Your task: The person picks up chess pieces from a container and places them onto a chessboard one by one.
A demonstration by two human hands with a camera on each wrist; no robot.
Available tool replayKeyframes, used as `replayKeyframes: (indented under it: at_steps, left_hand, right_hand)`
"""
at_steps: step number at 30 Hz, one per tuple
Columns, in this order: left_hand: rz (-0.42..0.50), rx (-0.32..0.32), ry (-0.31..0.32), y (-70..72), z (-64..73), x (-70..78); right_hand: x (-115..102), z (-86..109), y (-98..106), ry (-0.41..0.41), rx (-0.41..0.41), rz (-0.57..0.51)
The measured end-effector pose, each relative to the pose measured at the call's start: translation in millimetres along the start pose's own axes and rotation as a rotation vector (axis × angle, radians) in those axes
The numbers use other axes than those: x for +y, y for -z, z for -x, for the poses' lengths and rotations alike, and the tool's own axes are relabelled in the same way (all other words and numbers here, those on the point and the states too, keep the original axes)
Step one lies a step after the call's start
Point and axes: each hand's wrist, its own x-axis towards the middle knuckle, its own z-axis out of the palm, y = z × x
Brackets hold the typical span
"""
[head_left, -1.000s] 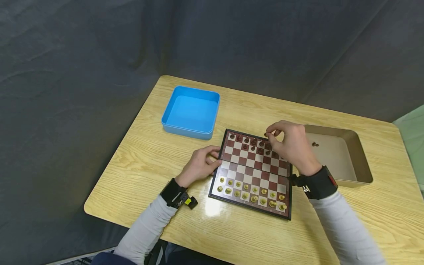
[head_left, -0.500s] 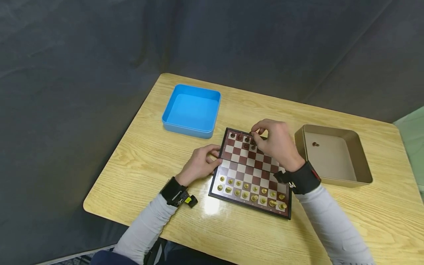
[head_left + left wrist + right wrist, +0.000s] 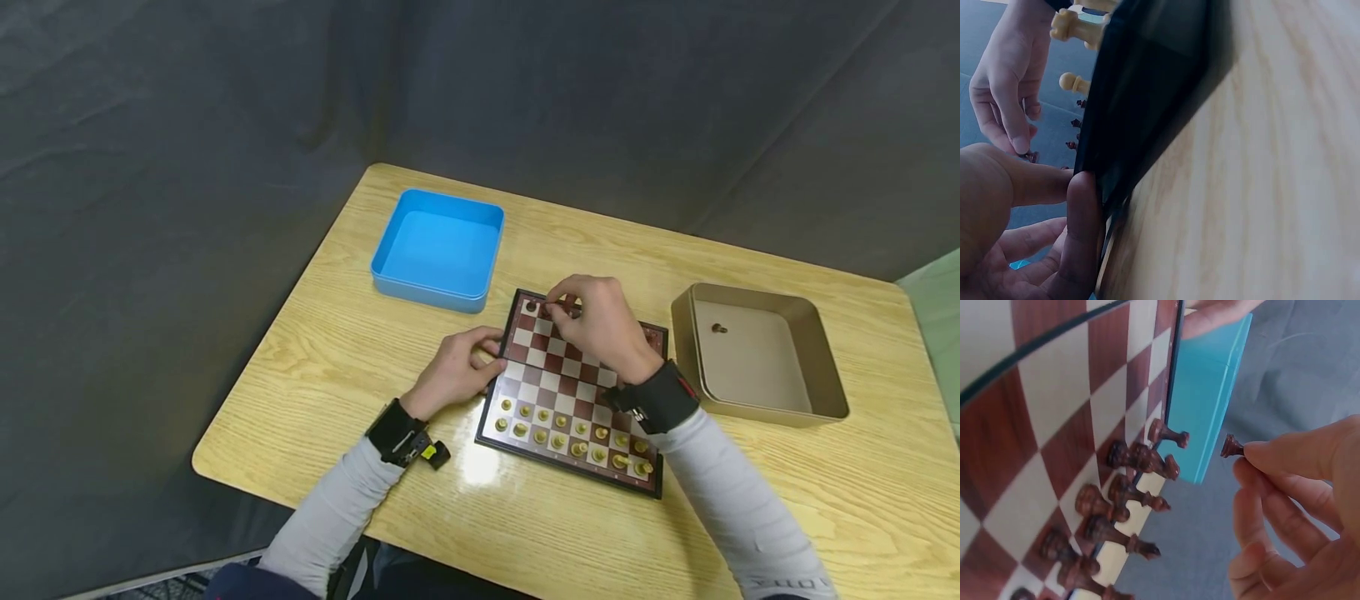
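A folding magnetic chessboard point(image 3: 534, 377) lies on the table, its seam across the middle. My left hand point(image 3: 453, 371) grips its left edge between thumb and finger, seen up close in the left wrist view. My right hand point(image 3: 603, 321) is over the far left part of the board. Between thumb and index finger it pinches a dark brown chess piece point(image 3: 1230, 447), base outward and clear of the board; its top is hidden by the fingertips. Dark pieces, including a rook point(image 3: 1166, 434), stand at the far side. Two rows of light pieces point(image 3: 558, 441) stand at the near side.
A beige tin point(image 3: 821, 358) stands right of the board with one small dark chess piece point(image 3: 718, 328) lying in it. Behind and left of the board sits a blue box point(image 3: 435, 295). The wooden table point(image 3: 315, 367) ends at a dark curtain point(image 3: 600, 117).
My right hand has moved left along the far side of the board, from above its right part to near the far left corner, still pinching the dark piece. The left hand stays at the board's edge.
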Motion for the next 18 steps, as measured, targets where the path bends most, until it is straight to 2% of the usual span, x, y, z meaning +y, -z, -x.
replayKeyframes:
  at_steps: [9,18]
  left_hand:
    - [0.002,-0.007,0.005,0.2,-0.7,0.4]
    - [-0.008,-0.007,-0.015,0.1,0.1,1.6]
  right_hand:
    - [2.7,-3.2,-13.0,0.034,-0.022,0.001]
    - [4.7,-2.3,-23.0,-0.023,-0.060,0.022]
